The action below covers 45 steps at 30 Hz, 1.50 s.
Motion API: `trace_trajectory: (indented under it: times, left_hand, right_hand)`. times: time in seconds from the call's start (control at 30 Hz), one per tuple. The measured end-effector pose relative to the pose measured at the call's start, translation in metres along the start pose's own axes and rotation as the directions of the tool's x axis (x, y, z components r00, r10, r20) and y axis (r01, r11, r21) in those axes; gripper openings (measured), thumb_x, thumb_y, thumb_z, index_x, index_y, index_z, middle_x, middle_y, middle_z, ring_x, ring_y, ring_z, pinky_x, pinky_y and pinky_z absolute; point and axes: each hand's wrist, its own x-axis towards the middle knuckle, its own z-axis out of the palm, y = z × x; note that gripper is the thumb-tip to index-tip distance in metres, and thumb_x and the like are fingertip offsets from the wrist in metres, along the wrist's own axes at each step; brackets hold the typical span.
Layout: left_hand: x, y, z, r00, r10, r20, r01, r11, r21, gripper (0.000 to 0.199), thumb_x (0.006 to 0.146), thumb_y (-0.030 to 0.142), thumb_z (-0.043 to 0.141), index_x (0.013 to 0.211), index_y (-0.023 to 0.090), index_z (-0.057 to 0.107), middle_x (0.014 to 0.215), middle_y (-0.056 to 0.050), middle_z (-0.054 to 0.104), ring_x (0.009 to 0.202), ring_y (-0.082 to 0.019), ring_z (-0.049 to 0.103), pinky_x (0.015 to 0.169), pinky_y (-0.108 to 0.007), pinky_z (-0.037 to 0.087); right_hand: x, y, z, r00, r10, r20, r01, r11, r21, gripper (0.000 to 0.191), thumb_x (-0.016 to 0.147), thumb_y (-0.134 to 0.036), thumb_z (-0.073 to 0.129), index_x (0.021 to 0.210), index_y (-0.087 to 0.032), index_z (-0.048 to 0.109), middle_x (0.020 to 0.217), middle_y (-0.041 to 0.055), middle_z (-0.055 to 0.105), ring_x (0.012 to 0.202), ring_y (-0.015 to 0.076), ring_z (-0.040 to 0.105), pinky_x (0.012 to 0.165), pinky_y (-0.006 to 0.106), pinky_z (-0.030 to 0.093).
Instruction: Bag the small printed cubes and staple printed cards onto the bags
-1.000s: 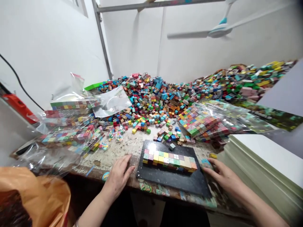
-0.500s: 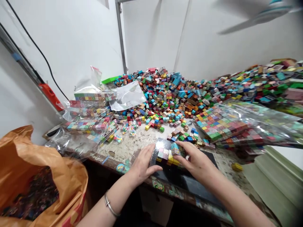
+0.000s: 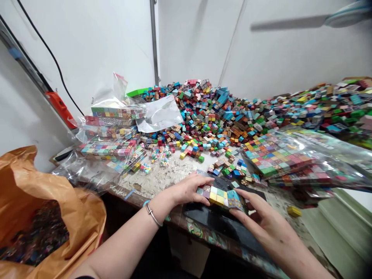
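Note:
A short row of small patterned cubes, mostly yellow, pale green, white and mauve, lies on a glossy black board at the table's front edge. My left hand has its thumb and fingers closed round the row's left end. At the other end sits a blue block with yellow spots, against the yellow cubes. My right hand pinches this block between thumb and forefinger. Just behind the board is a small heap of loose cubes.
A big pile of coloured cubes runs along the wall. Clear bags of packed cubes lie left and right. An orange sack stands front left, a pale green tray front right. A fan turns overhead.
My left hand has moved right and closed on the row's left end. My right hand has brought the blue block down to the row's right end. The view has shifted slightly.

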Motion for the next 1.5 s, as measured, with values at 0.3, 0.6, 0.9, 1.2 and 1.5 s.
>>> trace_trajectory:
  times: [0.3, 0.6, 0.9, 1.2, 1.5]
  left_hand:
    - [-0.002, 0.002, 0.006, 1.0, -0.029, -0.005, 0.028, 0.997, -0.074, 0.068, 0.072, 0.035, 0.067, 0.132, 0.021, 0.037, 0.129, -0.008, 0.049, 0.12, -0.021, 0.043, 0.102, -0.035, 0.032]
    - [-0.042, 0.001, 0.032, 0.945, -0.258, -0.201, 0.258, 0.966, -0.026, 0.09, 0.073, 0.044, 0.064, 0.14, 0.012, 0.014, 0.145, -0.018, 0.019, 0.135, -0.026, 0.013, 0.109, -0.046, 0.016]
    - [-0.044, 0.013, 0.039, 0.917, -0.359, -0.173, 0.354, 0.933, -0.059, 0.077, 0.08, 0.038, 0.056, 0.14, 0.011, 0.016, 0.144, -0.02, 0.02, 0.134, -0.028, 0.013, 0.108, -0.051, 0.017]
    - [-0.046, 0.012, 0.046, 0.897, -0.418, -0.142, 0.397, 0.905, -0.153, 0.081, 0.079, 0.041, 0.055, 0.141, 0.012, 0.011, 0.146, -0.016, 0.011, 0.133, -0.03, 0.0, 0.108, -0.053, 0.01]
    - [-0.045, 0.014, 0.051, 0.893, -0.424, -0.147, 0.407, 0.903, -0.135, 0.083, 0.079, 0.038, 0.056, 0.141, 0.011, 0.008, 0.146, -0.017, 0.01, 0.133, -0.028, -0.001, 0.108, -0.052, 0.012]
  right_hand:
    - [-0.002, -0.006, 0.005, 0.999, -0.036, -0.017, 0.036, 0.999, -0.027, 0.044, 0.08, -0.045, 0.048, 0.115, -0.02, 0.052, 0.105, 0.0107, 0.063, 0.08, 0.0228, 0.064, 0.061, 0.032, 0.053]
    - [0.032, -0.027, 0.022, 0.987, -0.16, 0.005, 0.16, 0.987, -0.015, 0.036, 0.08, -0.034, 0.05, 0.112, -0.019, 0.052, 0.109, 0.0107, 0.06, 0.101, 0.0229, 0.057, 0.084, 0.037, 0.048]
    - [0.046, -0.02, 0.037, 0.975, -0.221, -0.035, 0.217, 0.971, -0.099, 0.045, 0.078, -0.033, 0.051, 0.121, -0.02, 0.048, 0.119, 0.0123, 0.054, 0.109, 0.0253, 0.052, 0.09, 0.042, 0.044]
    - [-0.028, 0.057, -0.009, 0.822, 0.505, -0.263, -0.506, 0.86, 0.066, 0.066, 0.083, -0.057, 0.03, 0.135, -0.017, 0.037, 0.138, 0.0108, 0.04, 0.126, 0.0307, 0.035, 0.103, 0.048, 0.031]
    - [-0.029, 0.056, 0.02, 0.811, 0.563, -0.158, -0.504, 0.811, 0.297, 0.068, 0.083, -0.061, 0.029, 0.135, -0.018, 0.035, 0.142, 0.004, 0.034, 0.131, 0.024, 0.024, 0.11, 0.041, 0.017]
